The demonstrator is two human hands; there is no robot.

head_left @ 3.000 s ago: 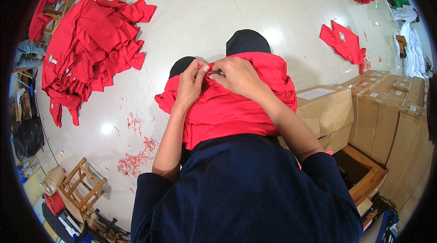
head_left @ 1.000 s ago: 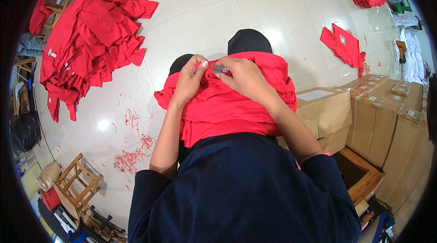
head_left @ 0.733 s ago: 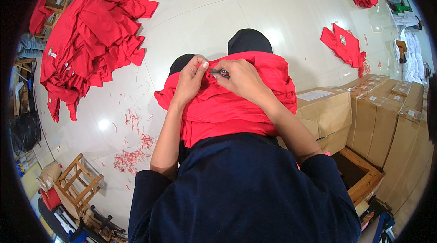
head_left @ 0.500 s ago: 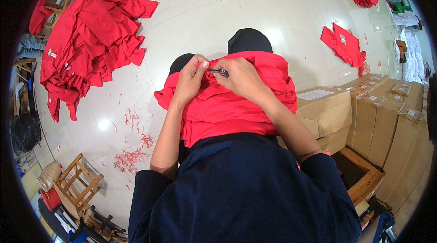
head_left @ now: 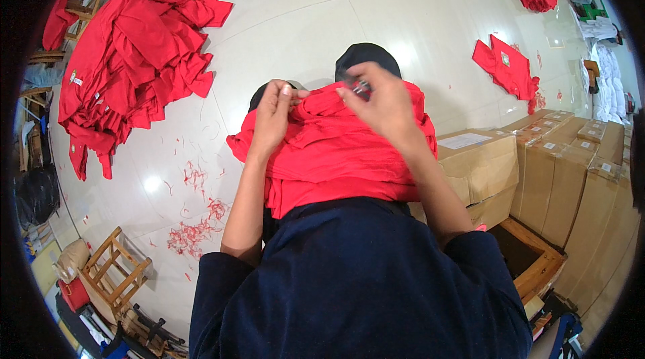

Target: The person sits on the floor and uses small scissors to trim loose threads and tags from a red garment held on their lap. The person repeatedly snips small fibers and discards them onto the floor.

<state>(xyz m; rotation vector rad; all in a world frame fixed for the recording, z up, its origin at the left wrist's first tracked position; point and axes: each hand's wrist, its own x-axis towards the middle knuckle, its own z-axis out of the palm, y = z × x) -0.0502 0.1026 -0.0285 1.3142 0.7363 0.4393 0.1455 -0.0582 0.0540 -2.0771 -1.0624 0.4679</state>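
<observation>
Bunched red shirt fabric (head_left: 336, 157) lies across my lap, over my dark-clad knees. My left hand (head_left: 274, 113) is closed at the far left edge of the cloth, with thumb and fingertips pinching the shirt; the exact grip point is partly hidden. Off to the right and a little above the fabric, my right hand (head_left: 384, 105) is wrapped round small dark thread snips (head_left: 361, 89). The snips are blurred by motion, and their blades point toward the far left. A gap separates the two hands.
A big heap of red shirts (head_left: 134, 56) lies at far left, and one red shirt (head_left: 505, 66) at far right. Red thread scraps (head_left: 191, 234) litter the floor. Cardboard boxes (head_left: 480, 164) crowd my right side. A wooden stool (head_left: 117, 268) stands to the left.
My right hand has moved right and slightly farther away with the snips, parting from the left hand. The left hand stays near the same spot, its fingers shifted a little.
</observation>
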